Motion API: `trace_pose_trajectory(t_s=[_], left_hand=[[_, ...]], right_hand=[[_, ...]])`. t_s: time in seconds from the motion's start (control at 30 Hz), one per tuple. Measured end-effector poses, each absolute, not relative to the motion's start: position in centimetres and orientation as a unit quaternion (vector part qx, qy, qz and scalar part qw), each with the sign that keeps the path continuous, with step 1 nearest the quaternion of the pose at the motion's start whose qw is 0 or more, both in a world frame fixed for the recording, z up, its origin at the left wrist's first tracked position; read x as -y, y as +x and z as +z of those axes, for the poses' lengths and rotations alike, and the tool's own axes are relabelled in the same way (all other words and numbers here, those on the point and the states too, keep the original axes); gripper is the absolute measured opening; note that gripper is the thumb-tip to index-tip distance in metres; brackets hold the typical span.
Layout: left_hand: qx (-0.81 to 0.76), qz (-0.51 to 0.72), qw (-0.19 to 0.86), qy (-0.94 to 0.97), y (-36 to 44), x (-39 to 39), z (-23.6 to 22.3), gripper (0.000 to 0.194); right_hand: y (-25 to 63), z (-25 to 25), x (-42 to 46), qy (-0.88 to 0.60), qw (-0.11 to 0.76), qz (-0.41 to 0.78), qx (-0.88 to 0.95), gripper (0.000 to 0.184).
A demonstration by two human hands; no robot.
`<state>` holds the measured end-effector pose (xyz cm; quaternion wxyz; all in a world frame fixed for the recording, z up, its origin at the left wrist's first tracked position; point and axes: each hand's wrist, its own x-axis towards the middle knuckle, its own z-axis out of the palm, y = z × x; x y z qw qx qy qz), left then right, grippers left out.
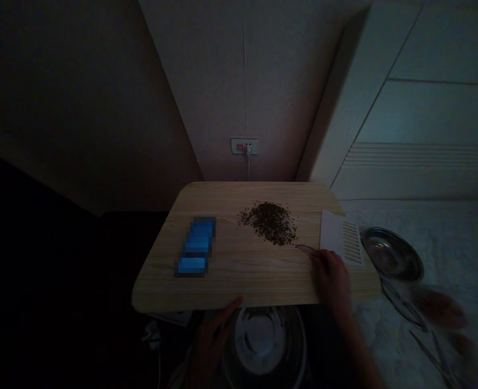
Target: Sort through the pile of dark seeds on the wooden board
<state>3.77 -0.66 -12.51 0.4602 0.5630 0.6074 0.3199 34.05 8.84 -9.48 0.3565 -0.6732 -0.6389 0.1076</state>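
Observation:
A loose pile of small dark green beans or seeds (271,220) is spread on the light wooden tabletop (230,281). My right hand (331,273) is closed on a thin, slightly curved tool (307,247), perhaps tweezers. Its tip is near the pile's lower right edge; whether it pinches a seed is too small to tell. At the front edge of the table is my left hand (216,332), fingers apart, with one fingertip at the edge. Beside it and below the tabletop sits a round metal bowl (299,346).
A pixelated blue-lit device (196,246) lies on the table's left side. A white slotted board (336,237) lies on the right. Beyond it, a metal bowl (392,254) and scissors (429,354) rest on a pale cloth. A plugged wall socket (244,146) is behind.

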Motion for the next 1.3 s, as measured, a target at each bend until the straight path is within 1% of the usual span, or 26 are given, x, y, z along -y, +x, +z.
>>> trace_pose_trajectory(t_s=[0.3,1.07,1.3], left_hand=[[-0.615,0.316,0.467,0.551,4.0,0.7,-12.0,0.035],[-0.599,0.336,0.459,0.564,3.7,0.7,-12.9,0.036],[-0.612,0.338,0.452,0.554,4.1,0.6,-12.1,0.035]], right_hand=[[33.6,-9.7,-8.9,-0.669,0.338,0.107,0.653,0.014],[30.8,-9.2,-6.7,-0.641,0.346,0.140,0.671,0.015],[29.7,-8.8,-5.7,-0.629,0.347,0.153,0.679,0.015]])
